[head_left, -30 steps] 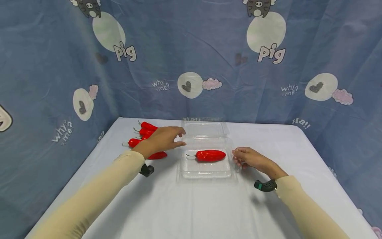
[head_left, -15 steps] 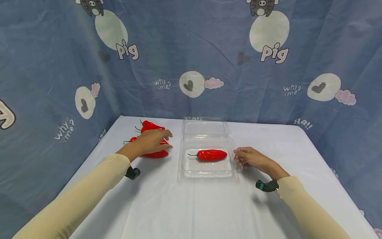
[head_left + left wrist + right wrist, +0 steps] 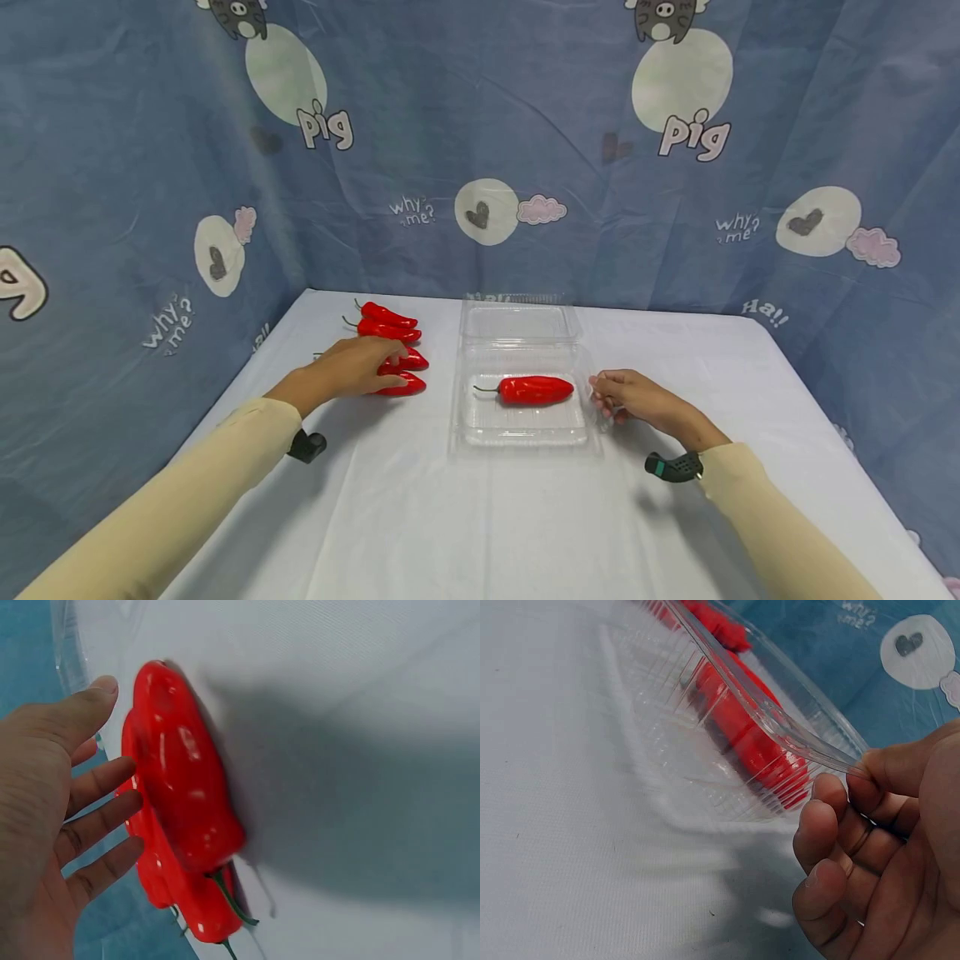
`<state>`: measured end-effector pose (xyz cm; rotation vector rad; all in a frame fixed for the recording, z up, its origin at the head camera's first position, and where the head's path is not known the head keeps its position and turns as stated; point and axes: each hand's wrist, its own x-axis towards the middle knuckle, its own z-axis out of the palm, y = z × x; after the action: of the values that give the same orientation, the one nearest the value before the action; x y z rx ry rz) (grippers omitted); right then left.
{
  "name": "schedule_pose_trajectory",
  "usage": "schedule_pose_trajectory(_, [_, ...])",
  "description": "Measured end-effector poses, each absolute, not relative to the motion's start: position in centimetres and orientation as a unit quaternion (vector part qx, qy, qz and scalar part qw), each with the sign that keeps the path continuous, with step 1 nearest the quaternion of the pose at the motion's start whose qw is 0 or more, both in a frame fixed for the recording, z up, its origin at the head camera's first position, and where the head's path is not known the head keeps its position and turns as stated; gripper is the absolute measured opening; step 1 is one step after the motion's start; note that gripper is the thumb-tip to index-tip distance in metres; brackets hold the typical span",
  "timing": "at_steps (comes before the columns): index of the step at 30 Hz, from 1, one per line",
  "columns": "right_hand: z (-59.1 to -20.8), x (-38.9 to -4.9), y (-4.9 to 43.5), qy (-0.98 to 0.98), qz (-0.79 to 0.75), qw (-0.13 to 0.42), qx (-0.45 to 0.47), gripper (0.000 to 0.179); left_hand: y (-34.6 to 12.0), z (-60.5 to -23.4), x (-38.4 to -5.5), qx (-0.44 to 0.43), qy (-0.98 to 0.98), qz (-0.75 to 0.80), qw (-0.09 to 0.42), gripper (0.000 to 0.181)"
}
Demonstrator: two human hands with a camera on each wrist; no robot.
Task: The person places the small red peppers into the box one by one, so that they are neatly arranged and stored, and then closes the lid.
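Observation:
My left hand [image 3: 347, 368] is over the nearer peppers of a group lying on the left of the table. In the left wrist view its thumb and fingers are spread beside a shiny red pepper [image 3: 180, 765] with a green stem, and nothing is gripped. Between thumb and forefinger, my right hand [image 3: 637, 396] pinches the right rim of a clear plastic clamshell box [image 3: 517, 438]. Inside the box's base lies one red pepper [image 3: 536, 390], stem to the left. The right wrist view shows the thumb and forefinger on the box's rim [image 3: 776, 727], the other fingers curled below.
Two more red peppers [image 3: 388, 330] lie behind the left hand. The box's lid [image 3: 517, 323] lies folded back toward the blue patterned curtain [image 3: 375, 258] that borders the table. White cloth [image 3: 480, 525] covers the tabletop.
My left hand has moved left and slightly down, from beside the box to over the nearer peppers. The right hand keeps its pinch on the box rim.

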<state>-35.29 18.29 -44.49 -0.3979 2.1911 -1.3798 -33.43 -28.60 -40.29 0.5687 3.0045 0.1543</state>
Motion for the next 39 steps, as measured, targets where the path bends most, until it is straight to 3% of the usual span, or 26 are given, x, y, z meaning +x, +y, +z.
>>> schedule_pose_trajectory(6, [-44.7, -35.3, 18.4, 0.807, -0.509, 0.259, -0.148, 0.037, -29.1, -41.0, -33.2, 0.188, 0.98, 0.048, 0.047, 0.044])
schedule_pose_trajectory(22, [-44.9, -35.5, 18.2, 0.808, -0.51, 0.259, -0.144, 0.035, -29.9, -42.7, -32.6, 0.169, 0.982, 0.058, 0.065, 0.062])
schedule_pose_trajectory(39, [-44.8, -35.4, 18.2, 0.807, -0.511, 0.259, -0.147, 0.035, -30.3, -44.0, -32.5, 0.159, 0.981, 0.098, 0.05, 0.059])
